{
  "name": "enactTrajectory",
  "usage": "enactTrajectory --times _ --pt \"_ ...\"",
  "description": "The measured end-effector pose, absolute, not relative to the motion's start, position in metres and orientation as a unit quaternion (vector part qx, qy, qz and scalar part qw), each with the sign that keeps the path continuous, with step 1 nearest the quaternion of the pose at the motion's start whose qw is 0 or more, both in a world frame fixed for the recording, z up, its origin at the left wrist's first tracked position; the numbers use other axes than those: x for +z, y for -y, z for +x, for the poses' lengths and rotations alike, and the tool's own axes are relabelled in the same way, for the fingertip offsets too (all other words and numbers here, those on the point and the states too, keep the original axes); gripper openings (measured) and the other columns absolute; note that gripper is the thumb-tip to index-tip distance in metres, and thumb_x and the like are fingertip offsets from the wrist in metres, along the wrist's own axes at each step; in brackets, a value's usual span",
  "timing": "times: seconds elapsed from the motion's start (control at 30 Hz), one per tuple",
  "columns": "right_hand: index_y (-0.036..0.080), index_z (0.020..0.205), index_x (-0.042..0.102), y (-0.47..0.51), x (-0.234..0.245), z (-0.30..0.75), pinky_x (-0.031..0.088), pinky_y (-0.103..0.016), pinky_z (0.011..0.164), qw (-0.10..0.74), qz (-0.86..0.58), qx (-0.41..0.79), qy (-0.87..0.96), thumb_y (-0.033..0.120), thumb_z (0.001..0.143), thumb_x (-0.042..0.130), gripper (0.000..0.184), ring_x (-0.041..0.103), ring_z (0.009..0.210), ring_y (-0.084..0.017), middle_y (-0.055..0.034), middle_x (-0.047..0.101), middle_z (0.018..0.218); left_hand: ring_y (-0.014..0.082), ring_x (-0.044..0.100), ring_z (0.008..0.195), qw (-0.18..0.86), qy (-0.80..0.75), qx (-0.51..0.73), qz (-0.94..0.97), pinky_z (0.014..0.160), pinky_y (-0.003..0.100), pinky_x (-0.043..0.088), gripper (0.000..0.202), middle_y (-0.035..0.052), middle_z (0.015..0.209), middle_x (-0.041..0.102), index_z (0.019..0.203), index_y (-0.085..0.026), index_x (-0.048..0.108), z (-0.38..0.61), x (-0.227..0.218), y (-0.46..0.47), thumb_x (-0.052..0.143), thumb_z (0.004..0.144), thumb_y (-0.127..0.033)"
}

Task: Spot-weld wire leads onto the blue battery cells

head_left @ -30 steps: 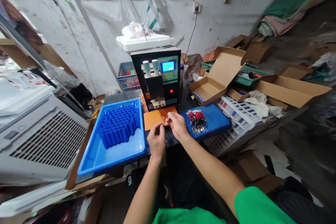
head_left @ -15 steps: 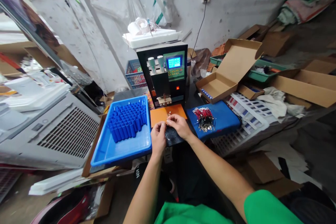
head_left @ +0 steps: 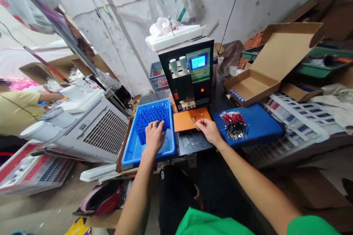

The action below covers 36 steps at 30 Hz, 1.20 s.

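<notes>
My left hand (head_left: 154, 136) is over the blue tray (head_left: 128, 156), its fingers apart at the near side of a block of upright blue cylindrical cells (head_left: 151, 114). Whether its fingertips touch a cell I cannot tell. My right hand (head_left: 209, 130) is pinched above the front right of an orange board (head_left: 180, 123). A thin wire lead (head_left: 202, 115) with a small white end shows at its fingers. Behind the board stands a black spot welder (head_left: 180, 90) with a lit screen. Red and black wire leads (head_left: 234, 125) lie bunched on a blue pad (head_left: 260, 121) to the right.
An open cardboard box (head_left: 259, 88) stands behind the pad, and a white plastic crate (head_left: 298, 117) lies right of it. White foam (head_left: 176, 37) rests on the welder. At left are a grey slatted unit (head_left: 96, 132) and another person's arm (head_left: 52, 97).
My left hand has left my right hand and moved left to the cells, its fingers opening. My right hand stays pinched near the board. The view has turned left.
</notes>
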State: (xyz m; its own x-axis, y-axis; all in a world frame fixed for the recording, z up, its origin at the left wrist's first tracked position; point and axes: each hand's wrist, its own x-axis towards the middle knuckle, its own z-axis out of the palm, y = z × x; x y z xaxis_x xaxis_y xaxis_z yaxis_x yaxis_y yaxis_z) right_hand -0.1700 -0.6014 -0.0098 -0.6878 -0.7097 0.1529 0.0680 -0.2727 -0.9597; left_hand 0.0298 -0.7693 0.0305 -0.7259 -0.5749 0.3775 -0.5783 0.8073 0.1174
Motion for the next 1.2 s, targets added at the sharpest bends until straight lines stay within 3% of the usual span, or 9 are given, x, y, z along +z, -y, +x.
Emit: enactTrajectory --times 0.17,0.37,0.5,0.6,0.7,0.77,0.9,1.2 --pt "0.019 0.068 0.063 0.605 -0.014 -0.167 0.044 -0.029 0.062 0.265 -0.289 -0.741 -0.545 0.049 0.072 0.076 0.033 0.054 0.060 -0.015 -0.0002 0.061 0.061 0.0363 0.046 0.127 0.094 0.947 0.108 0.287 0.103 0.051 0.037 0.061 0.0173 0.133 0.056 0.133 -0.023 0.055 0.030 0.027 0.794 0.066 0.074 -0.010" --pt "0.019 0.068 0.064 0.608 -0.014 -0.168 0.045 -0.028 0.061 0.274 -0.279 -0.751 -0.532 0.048 0.071 0.077 0.032 0.055 0.059 -0.015 0.0007 0.061 0.061 0.0347 0.053 0.114 0.084 0.952 0.114 0.270 0.095 0.047 0.040 0.035 0.0171 0.117 0.064 0.111 -0.019 0.060 0.024 0.025 0.791 0.060 0.077 -0.011" --pt "0.019 0.068 0.064 0.610 -0.013 -0.170 0.046 -0.028 0.060 0.283 -0.262 -0.765 -0.516 0.049 0.069 0.079 0.033 0.055 0.058 -0.014 0.0012 0.060 0.060 0.0307 0.060 0.096 0.119 0.956 0.018 0.269 0.086 0.043 0.043 0.019 0.0109 0.092 0.070 0.099 -0.022 0.060 0.028 0.024 0.790 0.057 0.082 -0.016" --pt "0.019 0.068 0.064 0.610 -0.012 -0.171 0.048 -0.028 0.059 0.296 -0.249 -0.774 -0.502 0.050 0.068 0.080 0.035 0.056 0.057 -0.014 0.0011 0.061 0.060 0.0248 0.063 0.087 0.239 0.922 -0.116 0.282 0.082 0.038 0.047 0.011 0.0068 0.091 0.070 0.095 -0.023 0.061 0.024 0.025 0.782 0.059 0.085 -0.026" --pt "0.018 0.069 0.065 0.609 -0.010 -0.172 0.048 -0.027 0.059 0.300 -0.242 -0.777 -0.497 0.049 0.069 0.080 0.035 0.057 0.057 -0.013 0.0008 0.062 0.060 0.0187 0.065 0.084 0.394 0.832 -0.253 0.299 0.080 0.032 0.051 0.021 0.0049 0.096 0.070 0.100 -0.022 0.062 0.004 0.029 0.765 0.063 0.084 -0.035" --pt "0.018 0.069 0.065 0.609 -0.009 -0.172 0.048 -0.026 0.058 0.299 -0.237 -0.781 -0.494 0.049 0.069 0.080 0.034 0.057 0.057 -0.013 0.0009 0.062 0.061 0.0166 0.066 0.082 0.441 0.781 -0.330 0.295 0.078 0.030 0.052 0.029 0.0041 0.093 0.070 0.105 -0.020 0.062 -0.018 0.031 0.751 0.067 0.082 -0.036" --pt "0.019 0.069 0.065 0.606 -0.009 -0.173 0.050 -0.026 0.057 0.299 -0.229 -0.785 -0.492 0.049 0.067 0.081 0.034 0.057 0.057 -0.013 0.0008 0.062 0.061 0.0151 0.067 0.074 0.435 0.741 -0.434 0.270 0.076 0.029 0.054 0.031 0.0032 0.084 0.070 0.106 -0.018 0.063 -0.070 0.026 0.732 0.067 0.080 -0.035" --pt "0.019 0.070 0.065 0.595 -0.004 -0.197 0.050 -0.026 0.059 0.255 -0.239 -0.787 -0.508 0.045 0.074 0.077 0.029 0.057 0.058 -0.013 0.0010 0.062 0.062 0.0168 0.066 0.072 0.365 0.778 -0.434 0.270 0.068 0.028 0.053 0.022 0.0039 0.080 0.073 0.090 -0.017 0.072 -0.106 0.004 0.733 0.063 0.080 -0.034"
